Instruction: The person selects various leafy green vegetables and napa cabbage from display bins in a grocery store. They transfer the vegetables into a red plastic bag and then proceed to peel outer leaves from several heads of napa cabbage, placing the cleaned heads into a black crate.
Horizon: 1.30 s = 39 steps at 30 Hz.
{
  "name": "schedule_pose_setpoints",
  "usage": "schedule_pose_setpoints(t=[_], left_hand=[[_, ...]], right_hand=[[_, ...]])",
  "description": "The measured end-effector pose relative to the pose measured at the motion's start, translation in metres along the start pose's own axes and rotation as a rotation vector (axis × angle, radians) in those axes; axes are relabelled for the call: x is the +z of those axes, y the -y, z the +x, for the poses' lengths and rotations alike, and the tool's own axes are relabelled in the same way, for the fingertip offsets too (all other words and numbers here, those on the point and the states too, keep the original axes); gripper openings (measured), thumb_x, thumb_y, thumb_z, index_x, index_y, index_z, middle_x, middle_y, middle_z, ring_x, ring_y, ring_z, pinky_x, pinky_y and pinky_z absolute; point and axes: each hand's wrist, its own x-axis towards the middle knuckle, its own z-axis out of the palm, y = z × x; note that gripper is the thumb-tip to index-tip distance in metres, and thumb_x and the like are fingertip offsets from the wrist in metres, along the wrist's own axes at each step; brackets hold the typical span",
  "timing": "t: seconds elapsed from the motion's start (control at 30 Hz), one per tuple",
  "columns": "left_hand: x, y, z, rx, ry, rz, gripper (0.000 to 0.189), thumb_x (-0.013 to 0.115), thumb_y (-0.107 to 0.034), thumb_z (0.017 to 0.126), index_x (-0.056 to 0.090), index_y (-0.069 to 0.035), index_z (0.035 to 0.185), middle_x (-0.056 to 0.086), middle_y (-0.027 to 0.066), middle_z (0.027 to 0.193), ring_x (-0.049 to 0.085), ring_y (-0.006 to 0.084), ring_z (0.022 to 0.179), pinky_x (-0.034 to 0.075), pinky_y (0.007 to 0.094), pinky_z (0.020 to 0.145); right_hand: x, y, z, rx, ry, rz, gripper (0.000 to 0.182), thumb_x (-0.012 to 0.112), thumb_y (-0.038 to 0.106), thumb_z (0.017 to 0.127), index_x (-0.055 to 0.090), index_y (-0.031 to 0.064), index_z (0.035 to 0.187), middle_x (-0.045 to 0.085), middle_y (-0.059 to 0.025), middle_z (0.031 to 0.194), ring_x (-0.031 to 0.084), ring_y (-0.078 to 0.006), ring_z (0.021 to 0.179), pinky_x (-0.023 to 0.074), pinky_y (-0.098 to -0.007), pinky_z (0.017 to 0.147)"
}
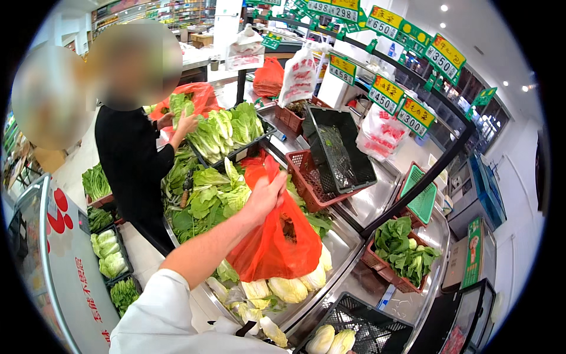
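My left hand (267,194) grips the gathered top of a red plastic bag (276,245). Something dark and leafy shows through an opening in the bag's side. The bag hangs over napa cabbages (287,288) on a stainless steel display counter (349,232), hiding part of them. Loose green leaves (208,212) are heaped on its far side, with a wooden-handled tool (185,189) lying among them. My right hand is out of view. At the bottom edge, a black plastic crate (376,327) holds a few napa cabbages (332,340).
Across the counter a person in black (128,155) handles lettuce beside a black crate of romaine lettuce (232,128). A tilted black crate (340,150) rests on a brown basket (309,177). A black rail (424,186) with price signs crosses the right. Leafy greens (404,250) fill another basket.
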Motion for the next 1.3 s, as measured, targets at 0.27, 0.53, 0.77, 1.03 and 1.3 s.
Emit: schedule_pose_setpoints(t=[0.27,0.53,0.77,1.03,1.3], left_hand=[[0.037,-0.107,0.084,0.547,0.092,0.293,0.053,0.055,-0.049,0.109,0.051,-0.013,0.071,0.046,-0.0044,0.067,0.040,0.0087,0.060,0.035,0.0309,0.055],[-0.060,-0.009,0.154,0.225,-0.022,0.691,0.042,0.064,-0.041,0.104,0.064,-0.001,0.091,0.061,0.0022,0.078,0.057,0.0139,0.071,0.047,0.0334,0.068],[-0.102,0.072,-0.015,0.670,-0.435,0.942,0.047,0.074,-0.015,0.096,0.058,0.004,0.136,0.067,0.0206,0.123,0.064,0.0357,0.115,0.048,0.0434,0.105],[-0.130,0.261,-0.199,-0.307,0.086,0.856,0.034,0.071,-0.030,0.095,0.073,-0.001,0.114,0.072,0.0213,0.109,0.071,0.0366,0.102,0.056,0.0442,0.093],[-0.114,0.285,-0.189,-0.524,0.039,1.008,0.066,0.065,-0.058,0.096,0.068,0.001,0.125,0.066,0.0274,0.126,0.066,0.0444,0.117,0.052,0.0502,0.103]], right_hand=[[0.004,0.059,-0.008,0.074,0.000,0.152,0.039,0.064,0.028,0.108,0.069,-0.0060,0.127,0.075,-0.0208,0.114,0.070,-0.0281,0.102,0.0544,-0.0398,0.093],[0.045,0.065,-0.025,0.210,0.290,0.577,0.025,0.067,0.012,0.104,0.069,-0.0081,0.119,0.074,-0.0070,0.097,0.067,-0.0110,0.085,0.0550,-0.0276,0.078],[0.080,0.106,-0.038,0.149,0.811,0.441,0.031,0.069,0.019,0.104,0.067,-0.0052,0.124,0.076,-0.0093,0.103,0.072,-0.0155,0.088,0.0562,-0.0290,0.080],[0.134,0.152,-0.013,0.425,1.194,0.546,0.047,0.068,0.023,0.105,0.058,-0.0081,0.139,0.074,-0.0163,0.117,0.073,-0.0216,0.098,0.0591,-0.0330,0.084],[0.239,0.185,-0.012,0.606,1.207,0.577,0.047,0.063,0.020,0.106,0.048,-0.0063,0.142,0.063,-0.0201,0.128,0.071,-0.0317,0.109,0.0611,-0.0438,0.090]])
